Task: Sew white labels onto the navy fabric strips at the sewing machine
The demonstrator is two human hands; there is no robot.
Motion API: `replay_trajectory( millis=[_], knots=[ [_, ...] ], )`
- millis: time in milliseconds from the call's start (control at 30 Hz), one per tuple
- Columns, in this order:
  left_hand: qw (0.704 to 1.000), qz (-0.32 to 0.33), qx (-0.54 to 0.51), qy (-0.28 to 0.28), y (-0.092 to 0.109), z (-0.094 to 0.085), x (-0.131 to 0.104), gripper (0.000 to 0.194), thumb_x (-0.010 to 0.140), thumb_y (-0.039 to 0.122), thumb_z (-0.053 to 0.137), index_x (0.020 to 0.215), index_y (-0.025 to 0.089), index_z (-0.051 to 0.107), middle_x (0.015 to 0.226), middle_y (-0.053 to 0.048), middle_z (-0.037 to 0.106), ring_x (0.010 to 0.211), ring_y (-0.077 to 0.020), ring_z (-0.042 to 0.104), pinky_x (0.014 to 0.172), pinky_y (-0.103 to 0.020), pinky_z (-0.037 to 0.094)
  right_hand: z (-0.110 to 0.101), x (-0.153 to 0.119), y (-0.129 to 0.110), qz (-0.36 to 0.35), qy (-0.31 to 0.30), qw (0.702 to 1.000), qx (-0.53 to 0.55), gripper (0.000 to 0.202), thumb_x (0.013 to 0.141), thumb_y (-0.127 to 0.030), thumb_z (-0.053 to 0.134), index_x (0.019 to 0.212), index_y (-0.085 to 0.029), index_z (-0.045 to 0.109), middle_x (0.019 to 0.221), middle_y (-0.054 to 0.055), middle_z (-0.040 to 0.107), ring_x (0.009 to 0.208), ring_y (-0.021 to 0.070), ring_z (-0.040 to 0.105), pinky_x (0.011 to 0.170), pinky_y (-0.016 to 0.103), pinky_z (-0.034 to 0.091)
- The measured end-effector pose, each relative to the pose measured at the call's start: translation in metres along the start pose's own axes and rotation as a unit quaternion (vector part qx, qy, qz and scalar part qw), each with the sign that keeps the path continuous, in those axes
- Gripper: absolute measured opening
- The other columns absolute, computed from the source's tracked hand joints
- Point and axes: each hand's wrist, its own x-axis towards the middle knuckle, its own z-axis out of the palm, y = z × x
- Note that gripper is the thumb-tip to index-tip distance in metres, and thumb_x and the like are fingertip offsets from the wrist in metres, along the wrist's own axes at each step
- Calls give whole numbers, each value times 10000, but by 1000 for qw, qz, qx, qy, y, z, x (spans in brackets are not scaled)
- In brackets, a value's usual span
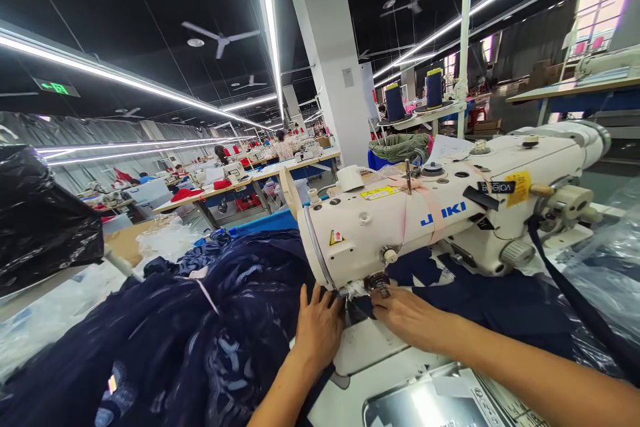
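Observation:
A white sewing machine (pixel 370 233) with blue lettering stands in front of me. My left hand (pixel 320 320) lies left of its needle area, fingers stretched out and flat on dark navy fabric. On the other side of the needle, my right hand (pixel 400 312) has its fingers curled closed on a navy fabric piece (pixel 367 307) by the presser foot. The needle itself is mostly hidden by the machine head. A large heap of navy fabric (pixel 165 340) with pale blue prints piles up left of my left hand.
More navy cloth (pixel 505 310) lies under the machine arm at right. Two thread cones (pixel 435 88) stand on a rack behind. A black plastic bag (pixel 47 213) hangs at far left. Clear plastic (pixel 613 233) lies at right. Other worktables and people are farther back.

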Motion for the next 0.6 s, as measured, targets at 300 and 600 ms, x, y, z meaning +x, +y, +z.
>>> replay_trajectory(
  millis=[300, 600],
  knots=[
    [1000, -1, -13, -9, 1, -3, 1, 319, 778, 174, 470, 1066, 233, 592, 1044, -73, 620, 1054, -281, 478, 968, -526, 259, -8, 3, -10, -16, -11, 1000, -24, 198, 691, 29, 464, 762, -98, 598, 777, 108, 606, 722, 193, 563, 698, 291, 434],
    [1000, -1, -25, -12, 0, -1, 1, 337, 772, 159, 477, 1086, 221, 582, 1076, -79, 604, 1106, -289, 436, 976, -536, 241, -9, 5, -13, -15, -23, 999, -27, 222, 678, 61, 451, 766, -84, 595, 766, 106, 595, 721, 188, 563, 670, 280, 439]
  ],
)
